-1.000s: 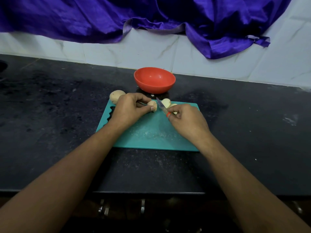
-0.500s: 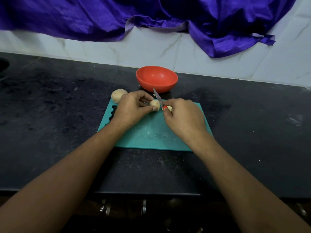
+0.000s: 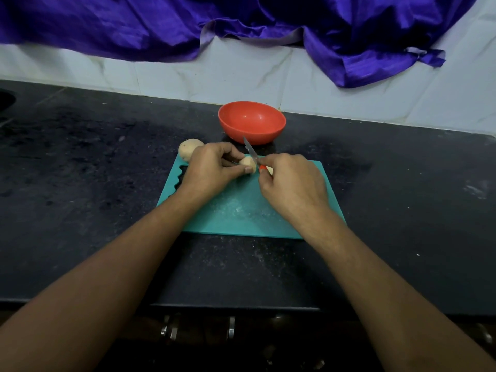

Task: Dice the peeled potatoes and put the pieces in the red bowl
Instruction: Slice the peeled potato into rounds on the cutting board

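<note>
Your left hand (image 3: 212,170) pinches the potato (image 3: 248,163); your right hand (image 3: 292,183) grasps the knife (image 3: 251,151), blade just beside the potato's right side, tip pointing far.

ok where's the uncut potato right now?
Head view: the uncut potato sits at the far-left corner of the teal cutting board, just behind the left hand and left of the red bowl.

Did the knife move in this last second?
Yes. The knife tipped up toward the red bowl; its tip now overlaps the bowl's front.
</note>
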